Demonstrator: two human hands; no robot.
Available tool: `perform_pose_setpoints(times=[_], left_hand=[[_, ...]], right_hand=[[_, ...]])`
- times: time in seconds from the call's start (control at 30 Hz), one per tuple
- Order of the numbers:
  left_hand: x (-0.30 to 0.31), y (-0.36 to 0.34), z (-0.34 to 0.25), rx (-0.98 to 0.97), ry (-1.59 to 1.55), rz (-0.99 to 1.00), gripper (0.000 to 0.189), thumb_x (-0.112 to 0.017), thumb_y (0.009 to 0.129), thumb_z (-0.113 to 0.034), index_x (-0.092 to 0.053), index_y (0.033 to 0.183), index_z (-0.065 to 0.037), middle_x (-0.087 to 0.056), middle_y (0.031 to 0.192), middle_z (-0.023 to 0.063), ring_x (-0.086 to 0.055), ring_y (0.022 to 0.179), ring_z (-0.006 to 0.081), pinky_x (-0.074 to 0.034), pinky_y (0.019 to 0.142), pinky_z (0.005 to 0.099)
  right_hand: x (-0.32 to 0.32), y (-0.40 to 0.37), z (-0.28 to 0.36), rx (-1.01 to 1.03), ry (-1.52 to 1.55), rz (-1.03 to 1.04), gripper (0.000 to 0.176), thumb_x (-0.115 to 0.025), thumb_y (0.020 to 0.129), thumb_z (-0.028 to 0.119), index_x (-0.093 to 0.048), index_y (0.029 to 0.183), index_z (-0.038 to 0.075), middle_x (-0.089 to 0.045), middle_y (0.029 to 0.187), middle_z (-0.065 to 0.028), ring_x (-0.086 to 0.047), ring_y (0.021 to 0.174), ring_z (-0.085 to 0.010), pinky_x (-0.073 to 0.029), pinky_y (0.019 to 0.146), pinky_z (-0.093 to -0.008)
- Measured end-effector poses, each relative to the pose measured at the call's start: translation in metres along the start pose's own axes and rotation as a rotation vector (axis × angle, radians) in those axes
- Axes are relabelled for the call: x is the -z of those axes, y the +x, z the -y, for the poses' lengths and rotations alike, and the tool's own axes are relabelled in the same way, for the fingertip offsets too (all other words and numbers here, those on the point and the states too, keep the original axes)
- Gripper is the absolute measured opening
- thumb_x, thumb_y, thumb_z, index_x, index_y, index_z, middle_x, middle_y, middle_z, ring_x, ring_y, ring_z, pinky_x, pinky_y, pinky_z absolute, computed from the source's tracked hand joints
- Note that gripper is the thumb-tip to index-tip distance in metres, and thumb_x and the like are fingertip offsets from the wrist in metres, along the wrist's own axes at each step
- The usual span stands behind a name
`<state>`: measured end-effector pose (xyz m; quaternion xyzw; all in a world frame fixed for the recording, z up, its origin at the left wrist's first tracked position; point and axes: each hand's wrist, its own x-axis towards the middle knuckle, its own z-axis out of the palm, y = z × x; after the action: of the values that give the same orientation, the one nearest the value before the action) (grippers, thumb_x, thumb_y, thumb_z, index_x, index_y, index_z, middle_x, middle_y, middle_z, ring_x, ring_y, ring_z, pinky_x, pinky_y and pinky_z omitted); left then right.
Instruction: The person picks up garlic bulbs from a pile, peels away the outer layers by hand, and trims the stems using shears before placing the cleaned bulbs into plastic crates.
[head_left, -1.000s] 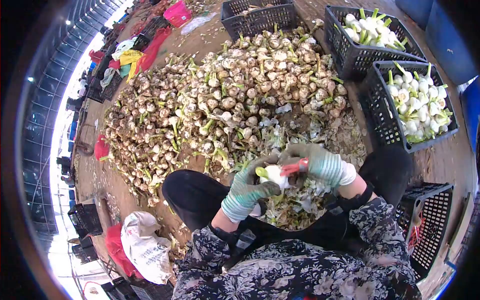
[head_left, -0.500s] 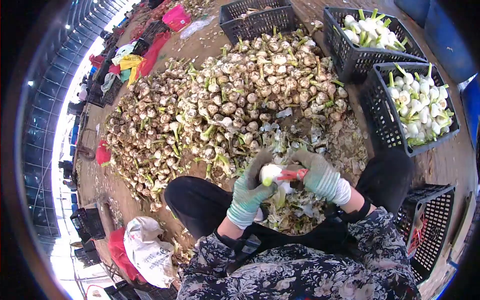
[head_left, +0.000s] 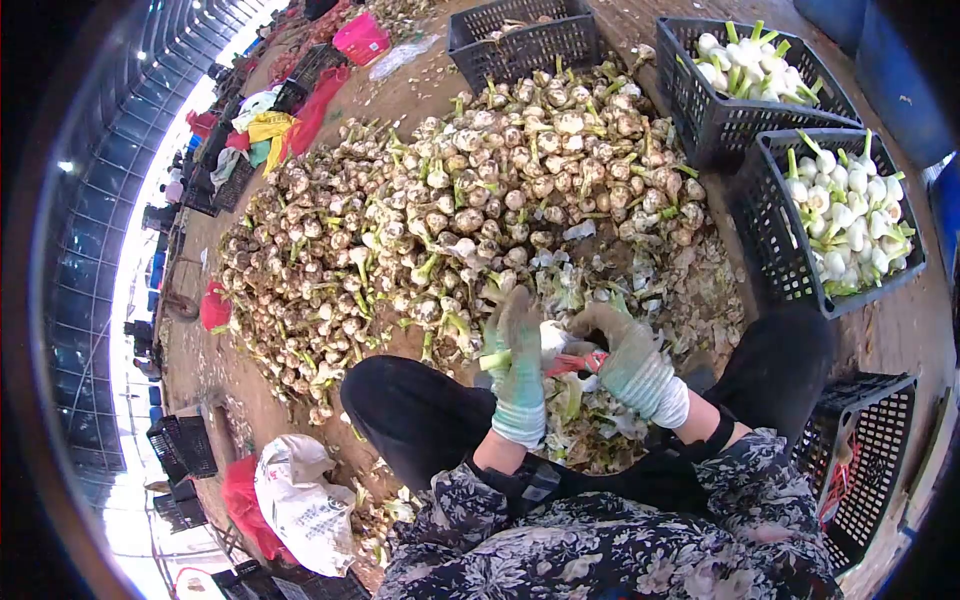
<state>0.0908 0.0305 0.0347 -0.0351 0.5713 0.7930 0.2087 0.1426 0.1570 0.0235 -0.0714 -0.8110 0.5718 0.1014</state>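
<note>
Both my hands wear grey-green knit gloves and are close together above my lap. My left hand [head_left: 515,360] is closed round a garlic bulb [head_left: 552,338], whose white side shows between the hands. A cut green stem [head_left: 494,361] pokes out at that hand's left side. In my right hand [head_left: 630,360] is a small red-handled tool [head_left: 588,362], pointing toward the bulb; its working end is hidden. Under the hands lie loose peelings and leaf scraps [head_left: 600,425]. A large heap of unpeeled, soil-stained garlic [head_left: 470,200] spreads out in front.
Two black crates [head_left: 765,235] of white trimmed garlic stand at the right. Another crate [head_left: 520,45] is behind the heap. A black crate [head_left: 865,470] sits beside my right leg. A white sack [head_left: 300,500] and red netting [head_left: 240,500] lie at the left.
My left hand has turned upright, its back now covering most of the bulb, and the stem points left. My right hand stays close by with the red-handled tool. The view has shifted slightly.
</note>
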Motion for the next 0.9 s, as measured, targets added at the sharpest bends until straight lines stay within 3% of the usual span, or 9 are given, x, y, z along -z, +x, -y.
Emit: perform_pose_setpoints(times=[0.1, 0.2, 0.37, 0.43, 0.5, 0.57, 0.77, 0.83, 0.9], left_hand=[[0.016, 0.001, 0.002, 0.234, 0.229, -0.150, 0.044, -0.052, 0.087, -0.032, -0.045, 0.121, -0.006, -0.058, 0.098, 0.0096, -0.059, 0.060, 0.0172, -0.050, 0.054, 0.0241], [0.016, -0.001, 0.008, 0.147, 0.040, -0.043, 0.037, -0.054, 0.087, -0.024, -0.050, 0.115, -0.001, -0.059, 0.094, 0.0084, -0.059, 0.071, 0.0150, -0.050, 0.063, 0.0248], [0.015, -0.001, -0.005, 0.138, -0.080, 0.029, 0.035, -0.056, 0.084, -0.017, -0.049, 0.116, -0.003, -0.056, 0.101, 0.0061, -0.055, 0.088, 0.0169, -0.046, 0.077, 0.0289], [0.020, 0.000, -0.003, 0.087, -0.101, 0.042, 0.036, -0.055, 0.084, -0.013, -0.048, 0.117, -0.003, -0.056, 0.104, 0.0072, -0.055, 0.092, 0.0184, -0.046, 0.079, 0.0309], [0.023, 0.001, 0.000, 0.135, -0.215, 0.025, 0.037, -0.055, 0.083, -0.011, -0.047, 0.119, -0.003, -0.055, 0.106, 0.0077, -0.054, 0.096, 0.0195, -0.045, 0.082, 0.0320], [0.023, 0.002, -0.004, 0.153, -0.215, -0.010, 0.041, -0.054, 0.082, -0.008, -0.045, 0.121, -0.003, -0.054, 0.108, 0.0083, -0.053, 0.098, 0.0206, -0.044, 0.085, 0.0334], [0.033, 0.012, 0.002, 0.159, -0.361, 0.020, 0.047, -0.048, 0.074, 0.006, -0.045, 0.121, -0.003, -0.054, 0.104, 0.0088, -0.054, 0.094, 0.0209, -0.042, 0.088, 0.0327], [0.039, 0.016, 0.003, 0.179, -0.446, 0.000, 0.050, -0.048, 0.072, 0.004, -0.045, 0.121, -0.005, -0.055, 0.102, 0.0099, -0.055, 0.093, 0.0238, -0.044, 0.087, 0.0366], [0.040, 0.017, -0.005, 0.252, -0.663, -0.004, 0.048, -0.050, 0.073, -0.001, -0.047, 0.120, -0.006, -0.057, 0.099, 0.0107, -0.055, 0.092, 0.0259, -0.046, 0.084, 0.0395]], right_hand=[[0.000, 0.001, -0.009, 0.057, -0.040, -0.043, 0.026, -0.063, 0.070, 0.008, -0.056, 0.094, 0.002, -0.060, 0.081, -0.0106, -0.057, 0.076, -0.0205, -0.045, 0.069, -0.0320], [-0.004, 0.002, -0.020, -0.248, 0.624, -0.099, 0.026, -0.062, 0.072, 0.010, -0.054, 0.096, 0.001, -0.060, 0.084, -0.0099, -0.056, 0.076, -0.0161, -0.045, 0.069, -0.0291], [0.006, 0.000, -0.017, -0.164, 0.439, -0.073, 0.027, -0.062, 0.077, 0.012, -0.052, 0.098, -0.001, -0.058, 0.087, -0.0088, -0.055, 0.079, -0.0148, -0.045, 0.072, -0.0259], [0.015, 0.009, -0.019, -0.404, 0.852, -0.101, 0.027, -0.062, 0.079, 0.018, -0.053, 0.097, 0.000, -0.058, 0.090, -0.0080, -0.055, 0.081, -0.0145, -0.045, 0.072, -0.0255], [0.010, 0.011, -0.019, -0.335, 0.232, 0.050, 0.038, -0.066, 0.076, 0.023, -0.051, 0.104, 0.001, -0.058, 0.091, -0.0076, -0.055, 0.083, -0.0141, -0.045, 0.072, -0.0252], [-0.014, 0.012, -0.024, -0.337, 1.102, -0.130, 0.037, -0.067, 0.075, 0.019, -0.052, 0.104, 0.002, -0.057, 0.090, -0.0092, -0.055, 0.081, -0.0162, -0.045, 0.073, -0.0265], [-0.008, 0.007, -0.026, 0.047, 0.084, -0.125, 0.028, -0.065, 0.074, 0.010, -0.054, 0.097, 0.000, -0.060, 0.091, -0.0084, -0.056, 0.078, -0.0175, -0.045, 0.072, -0.0285], [0.008, 0.025, -0.030, -0.548, 0.528, -0.275, 0.028, -0.071, 0.069, 0.013, -0.057, 0.089, 0.000, -0.061, 0.092, -0.0114, -0.057, 0.080, -0.0174, -0.045, 0.073, -0.0293], [0.014, 0.015, -0.035, -0.281, 0.219, 0.064, 0.035, -0.072, 0.067, 0.015, -0.057, 0.096, 0.001, -0.061, 0.092, -0.0151, -0.058, 0.086, -0.0197, -0.046, 0.075, -0.0296]])
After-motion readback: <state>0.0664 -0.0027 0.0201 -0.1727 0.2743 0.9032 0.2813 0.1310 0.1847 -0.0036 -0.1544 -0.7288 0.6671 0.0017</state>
